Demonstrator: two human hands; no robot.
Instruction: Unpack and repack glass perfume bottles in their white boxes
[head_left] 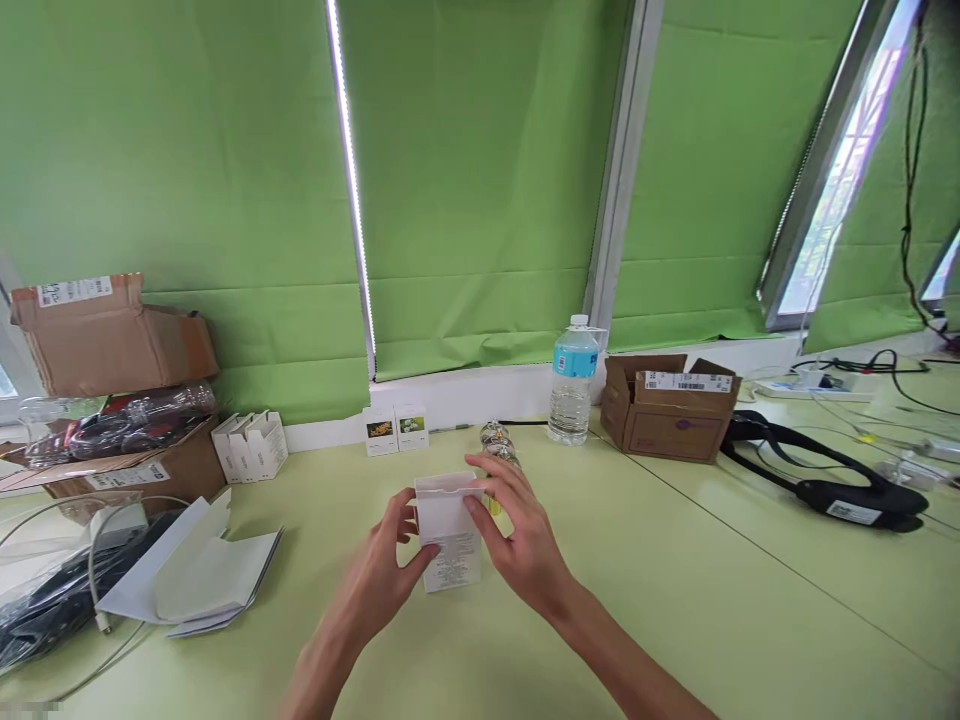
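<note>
Head view: a small white carton (454,550) is held just above or on the surface (405,680), near the middle and in front of the person; whether its lower end touches cannot be told. Printed text covers its lower face, and its top edge faces away.

The left hand (371,590) is partly closed on the carton's left side, thumb on the printed face, fingers curled at the edge. The right hand (529,545) is loosely curved at the upper right corner, its thumb against the panel and the other fingers spread over the top edge; how firmly it presses cannot be told.

The carton looks light and made of thin card, stiff along its folds but likely to dent or crease under a hard squeeze. Its smooth face may slide a little. The side edges, low down, seem the best place to hold it, with only a light fingertip touch at the top.

Beyond the right hand stand shiny clear containers (495,437); two picture-printed white cards or boxes (380,434) stand farther left.
</note>
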